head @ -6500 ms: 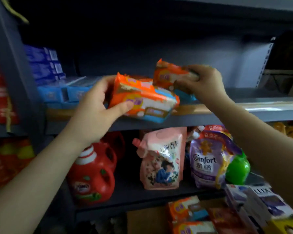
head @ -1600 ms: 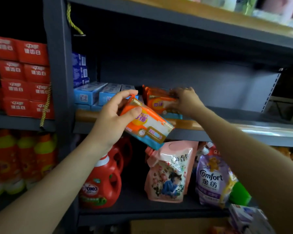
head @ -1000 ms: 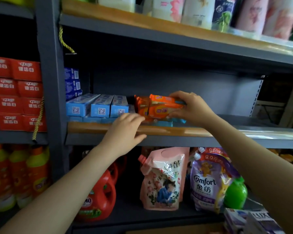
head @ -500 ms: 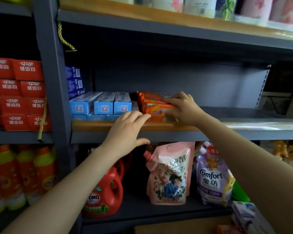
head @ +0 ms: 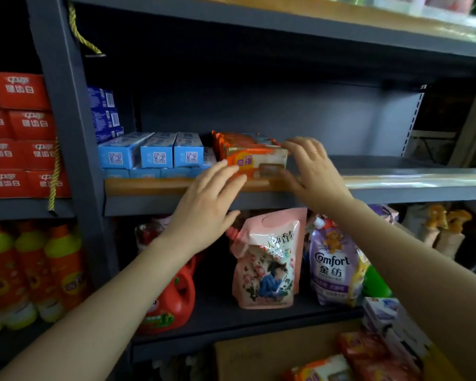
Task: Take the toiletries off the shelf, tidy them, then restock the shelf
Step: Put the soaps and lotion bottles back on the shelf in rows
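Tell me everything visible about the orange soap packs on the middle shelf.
The orange soap packs stand on edge in a tight row on the shelf, just right of the blue toothpaste boxes. The wrappers look like glossy plastic film, orange with a pale panel and a small "NEW" mark on the front pack. The left hand reaches its straight fingers to the front pack's left edge; the right hand has its fingers at the right end. Neither hand curls around a pack.

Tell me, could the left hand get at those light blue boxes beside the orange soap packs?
Probably yes. The left hand is open at the shelf's front edge, and the light blue boxes sit just left of it at the front, with nothing in between.
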Demonstrator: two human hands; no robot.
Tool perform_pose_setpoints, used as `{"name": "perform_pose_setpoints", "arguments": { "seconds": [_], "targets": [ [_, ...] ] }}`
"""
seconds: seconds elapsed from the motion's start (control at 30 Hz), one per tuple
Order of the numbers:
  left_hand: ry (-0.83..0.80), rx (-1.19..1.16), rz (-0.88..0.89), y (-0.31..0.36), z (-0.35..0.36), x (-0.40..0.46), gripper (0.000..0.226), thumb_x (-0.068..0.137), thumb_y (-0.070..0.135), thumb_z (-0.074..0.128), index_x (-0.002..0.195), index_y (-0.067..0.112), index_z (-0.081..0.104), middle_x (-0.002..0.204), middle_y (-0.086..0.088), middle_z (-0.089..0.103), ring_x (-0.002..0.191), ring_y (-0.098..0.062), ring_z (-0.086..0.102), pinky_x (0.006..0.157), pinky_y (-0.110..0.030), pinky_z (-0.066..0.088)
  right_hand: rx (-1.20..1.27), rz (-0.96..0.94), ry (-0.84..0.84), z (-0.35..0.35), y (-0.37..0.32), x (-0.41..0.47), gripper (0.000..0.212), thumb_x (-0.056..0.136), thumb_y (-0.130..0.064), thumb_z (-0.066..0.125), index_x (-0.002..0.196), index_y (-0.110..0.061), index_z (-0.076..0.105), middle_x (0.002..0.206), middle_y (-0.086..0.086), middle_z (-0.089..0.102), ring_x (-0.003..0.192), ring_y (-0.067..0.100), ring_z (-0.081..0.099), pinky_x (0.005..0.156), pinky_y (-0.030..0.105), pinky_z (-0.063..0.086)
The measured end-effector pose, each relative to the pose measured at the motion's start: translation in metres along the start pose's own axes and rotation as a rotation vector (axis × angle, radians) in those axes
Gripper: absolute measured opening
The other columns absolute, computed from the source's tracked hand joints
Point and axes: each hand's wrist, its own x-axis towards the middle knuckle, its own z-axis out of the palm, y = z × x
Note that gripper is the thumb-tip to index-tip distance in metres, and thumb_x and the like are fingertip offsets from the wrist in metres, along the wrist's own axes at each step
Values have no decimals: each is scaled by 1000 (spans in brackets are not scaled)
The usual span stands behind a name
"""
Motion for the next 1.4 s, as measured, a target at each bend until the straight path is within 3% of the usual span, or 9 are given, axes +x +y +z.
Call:
{"name": "perform_pose_setpoints", "arguments": {
  "seconds": [0.13, 0.3, 0.4, 0.6, 0.8, 0.93, 1.07, 1.27, 1.4],
  "targets": [
    [89, -160, 160, 33, 27, -30, 29, 80, 15, 60, 106, 2, 66, 114, -16, 62, 115, -35, 53, 100, -42, 40, 17, -30, 61, 1, 11, -74, 31, 84, -12, 52, 113, 0, 56, 110, 20, 57, 101, 35, 49, 86, 43, 43],
    [-215, -290, 207, 69, 78, -83, 29, 70, 7, 73, 98, 2, 69, 105, -15, 65, 108, -33, 58, 93, -43, 47, 193, -2, -724, 21, 23, -168, 26, 89, -12, 57, 114, -7, 62, 115, 12, 60, 108, 27, 55, 90, 25, 35],
    [-397, -343, 120, 86, 99, -110, 33, 69, 8, 77, 100, 2, 68, 105, -15, 65, 110, -32, 58, 93, -46, 48, 201, -31, -1120, 48, 20, -211, 35, 91, -22, 57, 123, -7, 56, 124, 13, 57, 115, 26, 52, 97, 28, 35],
    [-476, -378, 32, 96, 113, -137, 32, 76, 12, 73, 107, 4, 66, 110, -12, 62, 115, -30, 53, 100, -40, 38, 220, 61, -1322, 75, 20, -246, 65, 81, -40, 68, 135, -12, 42, 135, 10, 50, 119, 25, 49, 99, 32, 38],
    [-465, -365, 9, 93, 108, -139, 33, 83, 15, 66, 114, 5, 62, 118, -11, 58, 121, -28, 47, 102, -38, 35, 266, 155, -1285, 77, 21, -251, 67, 62, -43, 81, 104, -23, 33, 105, 3, 53, 90, 19, 49, 73, 30, 37],
    [-353, -333, 46, 82, 93, -111, 31, 79, 8, 69, 109, 1, 64, 112, -15, 61, 114, -33, 52, 99, -41, 38, 237, 65, -1126, 70, 17, -244, 63, 75, -39, 73, 123, -18, 39, 118, 1, 52, 106, 22, 52, 76, 24, 35],
    [-193, -266, 73, 58, 65, -63, 30, 80, 9, 60, 107, -4, 63, 108, -20, 61, 107, -37, 55, 96, -45, 43, 354, 66, -770, 47, 17, -206, 51, 85, -30, 66, 130, -16, 47, 120, 5, 51, 107, 23, 53, 89, 35, 43],
    [78, -27, 154, 26, 13, 9, 25, 83, 0, 55, 105, -1, 66, 102, -17, 66, 83, -34, 65, 62, -43, 55, 377, 53, -187, -5, 17, -116, 49, 80, -17, 70, 126, -8, 54, 109, 5, 56, 98, 17, 52, 82, 17, 34],
    [161, 28, 133, 10, -7, 62, 27, 82, 9, 58, 107, 3, 65, 102, -17, 63, 87, -37, 60, 71, -43, 51, 329, 2, 19, -38, 16, -63, 48, 76, -16, 71, 122, -6, 57, 104, 6, 58, 96, 16, 50, 82, 17, 32]
  ]
}}
